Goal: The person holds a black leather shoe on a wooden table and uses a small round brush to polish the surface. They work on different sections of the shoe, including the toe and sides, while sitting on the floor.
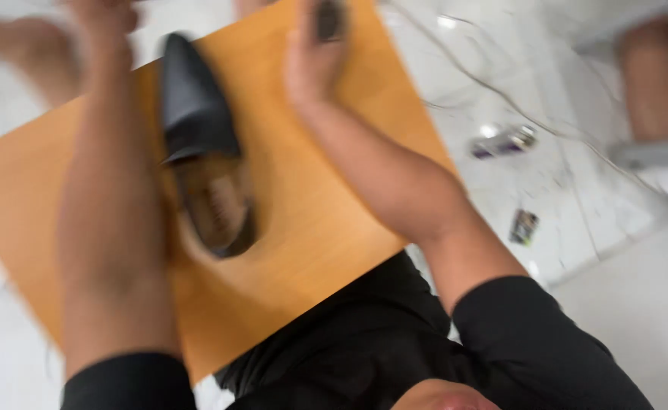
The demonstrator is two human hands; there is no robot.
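A black pointed shoe point(197, 114) with a tan insole lies on an orange-brown wooden board point(318, 220), toe pointing away from me. My left hand point(104, 19) reaches past the shoe's left side to the top edge of the view; it is blurred and its fingers are cut off. My right hand point(311, 57) is over the far part of the board, right of the shoe, with its fingers closed around a small dark object point(331, 19). The whole view is motion-blurred. Both arms wear black sleeves.
White marble floor point(577, 190) surrounds the board. On it lie a small shiny can-like item point(505, 141), a small dark packet point(524, 225) and a thin cable point(493, 83). A brown and white piece of furniture point(656, 83) stands at the top right.
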